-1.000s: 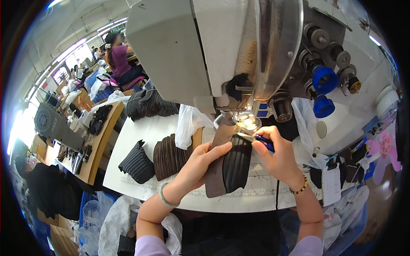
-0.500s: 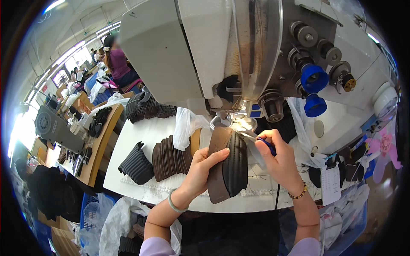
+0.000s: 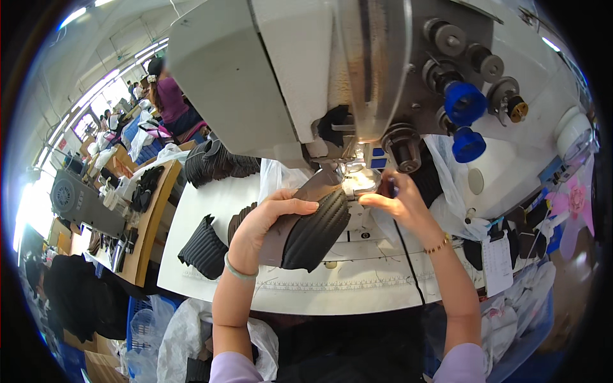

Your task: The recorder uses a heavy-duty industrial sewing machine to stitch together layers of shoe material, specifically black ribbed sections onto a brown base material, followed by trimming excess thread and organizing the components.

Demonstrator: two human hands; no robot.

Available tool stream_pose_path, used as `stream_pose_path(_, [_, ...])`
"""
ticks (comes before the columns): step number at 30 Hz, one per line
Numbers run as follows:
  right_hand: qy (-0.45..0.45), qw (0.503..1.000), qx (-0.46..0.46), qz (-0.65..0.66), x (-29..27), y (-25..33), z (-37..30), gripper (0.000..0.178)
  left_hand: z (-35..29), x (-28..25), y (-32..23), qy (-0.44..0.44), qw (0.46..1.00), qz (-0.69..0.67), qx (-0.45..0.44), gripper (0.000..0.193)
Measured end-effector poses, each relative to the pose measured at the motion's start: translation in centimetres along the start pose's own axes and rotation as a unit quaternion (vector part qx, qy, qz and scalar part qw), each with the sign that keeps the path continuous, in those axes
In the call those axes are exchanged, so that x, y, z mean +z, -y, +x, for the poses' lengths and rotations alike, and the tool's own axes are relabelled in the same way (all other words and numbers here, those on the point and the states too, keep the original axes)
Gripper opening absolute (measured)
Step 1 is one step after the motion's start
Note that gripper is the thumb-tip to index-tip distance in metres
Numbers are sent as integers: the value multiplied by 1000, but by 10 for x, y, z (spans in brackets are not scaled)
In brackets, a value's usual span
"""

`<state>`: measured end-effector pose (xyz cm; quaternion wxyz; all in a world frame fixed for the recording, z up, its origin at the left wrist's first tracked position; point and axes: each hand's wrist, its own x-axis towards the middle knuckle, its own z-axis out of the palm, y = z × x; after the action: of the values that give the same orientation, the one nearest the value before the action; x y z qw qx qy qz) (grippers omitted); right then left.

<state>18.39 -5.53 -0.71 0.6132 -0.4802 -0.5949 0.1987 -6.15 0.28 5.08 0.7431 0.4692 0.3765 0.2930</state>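
My left hand [image 3: 265,220] grips a curved leather piece [image 3: 319,230], black and stitched in padded rows with a smooth brown band along its left side. The thumb lies on top; the other fingers are hidden. The piece's far end reaches the lit needle area of a big sewing machine [image 3: 223,76]. Right of that bright spot, my right hand [image 3: 405,207] is closed around blue-handled thread snips [image 3: 391,189], blurred and mostly covered by the fingers. Its thumb points left toward the leather.
A ribbed black piece [image 3: 204,247] and a brown stack [image 3: 237,220] lie left on the white table [image 3: 345,290]. More dark pieces [image 3: 217,163] sit behind. A black cord [image 3: 410,265] crosses the table. Blue knobs [image 3: 465,103] jut from the machine. Another person [image 3: 169,99] sits far left.
The leather piece has tilted and shifted left with my left hand, baring more table. My right hand has moved up with the snips, away from the leather's edge.
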Motion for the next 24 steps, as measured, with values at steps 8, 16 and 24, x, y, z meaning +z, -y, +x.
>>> stream_pose_path(8, [-13,944,119,308,-16,-29,-22,52,18,-10,4,30,999,20,-3,19])
stream_pose_path(16, [14,912,252,323,30,44,-87,25,12,-4,-4,21,1000,15,-14,20])
stream_pose_path(24, [-3,976,188,113,51,49,-68,25,12,2,-4,-4,999,38,-19,22])
